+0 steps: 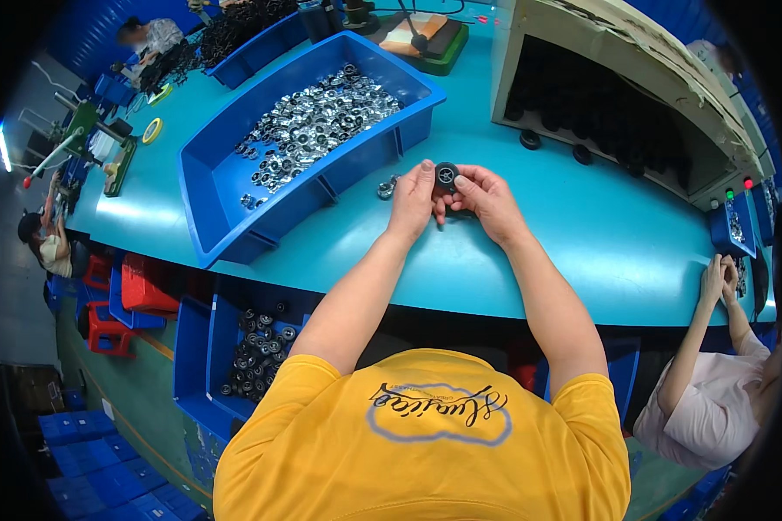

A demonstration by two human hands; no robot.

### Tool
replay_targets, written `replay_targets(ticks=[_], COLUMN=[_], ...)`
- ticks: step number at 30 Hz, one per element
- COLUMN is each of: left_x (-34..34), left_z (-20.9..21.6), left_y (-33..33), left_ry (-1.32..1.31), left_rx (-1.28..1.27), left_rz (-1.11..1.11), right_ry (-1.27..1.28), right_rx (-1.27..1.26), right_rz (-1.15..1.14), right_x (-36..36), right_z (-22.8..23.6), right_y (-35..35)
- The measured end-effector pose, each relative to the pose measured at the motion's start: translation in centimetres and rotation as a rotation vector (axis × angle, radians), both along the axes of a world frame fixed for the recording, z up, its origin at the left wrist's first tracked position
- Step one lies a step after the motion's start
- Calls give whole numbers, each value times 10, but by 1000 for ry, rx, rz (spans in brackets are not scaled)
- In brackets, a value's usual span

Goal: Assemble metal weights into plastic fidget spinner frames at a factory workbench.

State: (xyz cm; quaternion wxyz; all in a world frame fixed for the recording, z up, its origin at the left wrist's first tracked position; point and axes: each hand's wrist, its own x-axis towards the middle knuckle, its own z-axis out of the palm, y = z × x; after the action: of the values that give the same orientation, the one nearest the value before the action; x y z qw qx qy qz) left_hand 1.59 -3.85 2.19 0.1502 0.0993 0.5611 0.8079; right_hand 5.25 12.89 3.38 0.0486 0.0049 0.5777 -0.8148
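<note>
Between my two hands, above the teal table (365,260), is a small black toy-like wheel (446,175) with a spoked silver-grey centre. My left hand (414,201) grips its left side, thumb along the rim. My right hand (488,201) holds its right side with thumb and fingers. Some fingertips below the wheel are partly hidden. Just left of my left hand, a few shiny hub pieces (386,188) lie on the table. Beyond them a large blue bin (261,227) holds many shiny chrome hub pieces (321,122).
A large open-fronted box (500,69) at the right has black wheels (530,139) at its opening. Below the table edge, a blue crate (222,339) holds dark wheels. A hand press (82,130) and tape roll (152,130) stand left. A co-worker (712,382) sits at right.
</note>
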Motion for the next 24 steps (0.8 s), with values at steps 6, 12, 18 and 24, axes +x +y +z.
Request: replay_targets(ticks=[6, 12, 18, 24], left_x=[1, 8, 6, 12], left_z=[-2, -7, -8, -8], left_y=[11, 6, 9, 11], left_ry=[190, 158, 237, 302], left_rx=[-97, -136, -198, -99], left_rz=[81, -42, -69, -137], right_ry=[9, -12, -22, -51], right_rx=[18, 108, 138, 13], right_rz=[-4, -75, -112, -97], right_x=[-7, -8, -9, -4], right_z=[-21, -24, -27, -29], right_y=[11, 8, 10, 20])
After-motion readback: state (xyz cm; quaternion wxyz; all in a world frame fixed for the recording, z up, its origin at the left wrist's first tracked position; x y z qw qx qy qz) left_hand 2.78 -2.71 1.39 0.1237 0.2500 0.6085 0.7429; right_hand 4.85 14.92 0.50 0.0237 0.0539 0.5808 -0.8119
